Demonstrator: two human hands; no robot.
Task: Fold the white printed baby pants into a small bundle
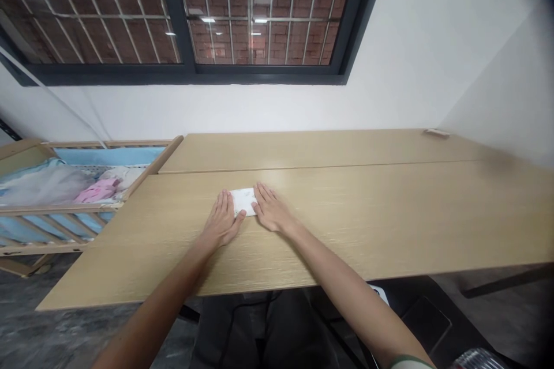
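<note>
White square [243, 202]: between my hands, long axis unclear, nearer the tabletop's [367, 219] left edge
Left hand [224, 220]: flat on its left side, fingers together
Right hand [270, 210]: likewise, on its right

Dark-framed window [179, 17] in white wall [268, 106]; wooden crib [56, 208] left.

White piece [244, 203] with its sides covered and its marks too small to tell.
Fingers of the left hand [222, 220] and right hand [271, 209] hide its side edges. Well beyond the right fingers, a small pale item [437, 133] may be a flat packet, too small to be sure. Far right of the fingers, the table [355, 213] blurs and runs out of view; to their left, the crib [60, 209] is cut off, as is the window [187, 40] beyond them.
</note>
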